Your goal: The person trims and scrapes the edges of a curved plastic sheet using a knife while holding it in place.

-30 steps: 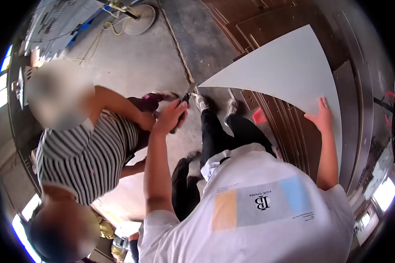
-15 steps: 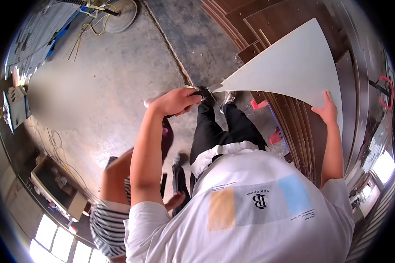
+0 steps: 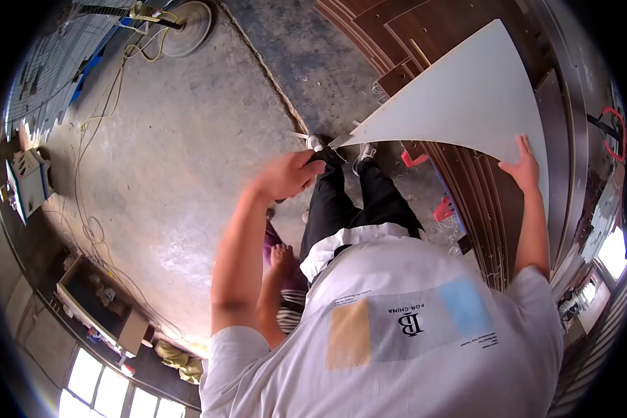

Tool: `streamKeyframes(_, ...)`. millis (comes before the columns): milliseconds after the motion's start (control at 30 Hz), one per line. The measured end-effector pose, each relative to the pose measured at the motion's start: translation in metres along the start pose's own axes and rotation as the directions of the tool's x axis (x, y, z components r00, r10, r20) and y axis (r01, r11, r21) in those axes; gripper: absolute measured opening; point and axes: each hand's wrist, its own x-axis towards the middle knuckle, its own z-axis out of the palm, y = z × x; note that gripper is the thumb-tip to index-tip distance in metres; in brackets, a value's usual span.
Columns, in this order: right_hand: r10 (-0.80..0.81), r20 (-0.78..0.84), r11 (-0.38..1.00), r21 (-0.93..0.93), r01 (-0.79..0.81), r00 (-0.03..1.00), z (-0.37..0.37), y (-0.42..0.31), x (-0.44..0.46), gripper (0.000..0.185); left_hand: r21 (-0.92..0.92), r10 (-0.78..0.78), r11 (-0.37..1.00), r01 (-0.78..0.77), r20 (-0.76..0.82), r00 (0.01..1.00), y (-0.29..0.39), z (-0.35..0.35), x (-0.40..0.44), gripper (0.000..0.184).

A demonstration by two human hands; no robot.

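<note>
My left hand (image 3: 290, 175) is closed around the dark handle (image 3: 316, 157) of a flat-bladed hand tool, whose exact kind I cannot make out. Its metal blade (image 3: 341, 141) reaches toward the pointed tip of a white, curved-edge panel (image 3: 460, 90). Whether blade and tip touch is unclear. My right hand (image 3: 523, 167) rests on the panel near its inner curved edge, fingers extended over the white face and thumb spread apart. Beneath the panel lies a stack of brown boards (image 3: 481, 202).
Another person's hand (image 3: 282, 256) and striped clothing (image 3: 290, 311) show beside my left arm. Cables (image 3: 90, 230) run across the concrete floor (image 3: 181, 139). A round base (image 3: 188, 31) stands at top left, an open wooden box (image 3: 94, 296) at lower left. Red pieces (image 3: 444, 209) lie beside the boards.
My left hand has drawn slightly back toward me with the tool. The other person has moved from the left to mostly behind my left arm. My right hand stays on the panel.
</note>
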Motion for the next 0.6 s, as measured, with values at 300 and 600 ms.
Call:
streamKeyframes(300,-0.011,-0.01,1.0,0.013,0.012,1.0,0.002,0.002,0.001,0.109,-0.054,0.01,0.998,-0.016,-0.114,0.993,0.003,0.033,-0.002,0.032)
streamKeyframes(600,-0.021,-0.02,0.998,0.058,0.022,1.0,0.004,0.006,0.0,0.111,-0.115,0.045,0.992,-0.059,-0.115,0.992,0.027,0.067,0.022,0.038)
